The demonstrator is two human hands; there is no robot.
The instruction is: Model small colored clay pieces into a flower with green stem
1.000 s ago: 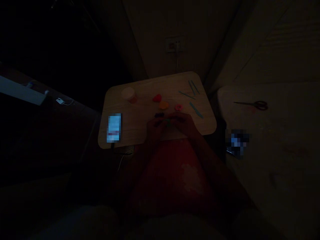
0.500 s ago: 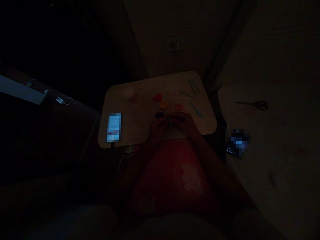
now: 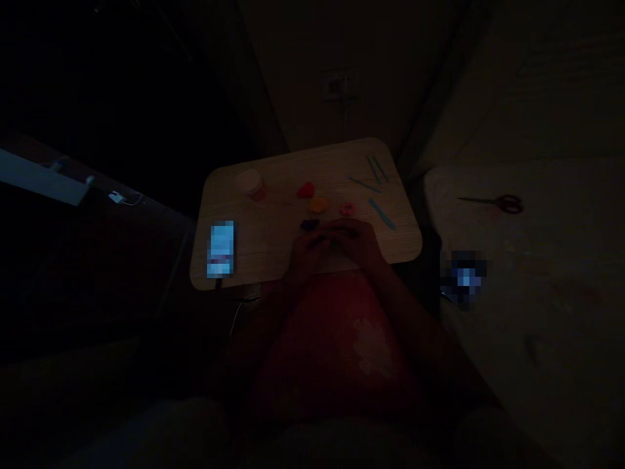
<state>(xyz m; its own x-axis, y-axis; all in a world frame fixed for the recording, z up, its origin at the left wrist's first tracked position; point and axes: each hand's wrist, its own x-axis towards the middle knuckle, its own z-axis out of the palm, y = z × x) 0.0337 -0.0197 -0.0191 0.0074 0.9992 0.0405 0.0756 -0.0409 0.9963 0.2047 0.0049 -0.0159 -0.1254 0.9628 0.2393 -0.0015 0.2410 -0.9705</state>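
Note:
The scene is very dark. My left hand (image 3: 312, 246) and my right hand (image 3: 355, 238) meet at the near edge of a small wooden table (image 3: 278, 254), fingers curled together. What lies between the fingertips is almost hidden; a small greenish piece showed there a moment earlier. Just beyond my left fingers is a dark purple piece (image 3: 309, 224). Behind it sit an orange round piece (image 3: 318, 205) and a red piece (image 3: 305, 189). A pinkish-red ring-like piece (image 3: 347, 208) lies past my right fingers. Beside it rests a teal plastic knife (image 3: 382, 213).
A lidded tub (image 3: 251, 184) stands at the back left, and a lit phone (image 3: 221, 249) lies front left. Several thin teal sticks (image 3: 374, 170) lie back right. On the pale surface at right are scissors (image 3: 498, 203) and a blurred device (image 3: 463, 279). A socket (image 3: 340, 85) is on the wall.
The hands stay together in nearly the same place. The fingers have closed over the small greenish piece, which is now barely visible. The view has shifted slightly.

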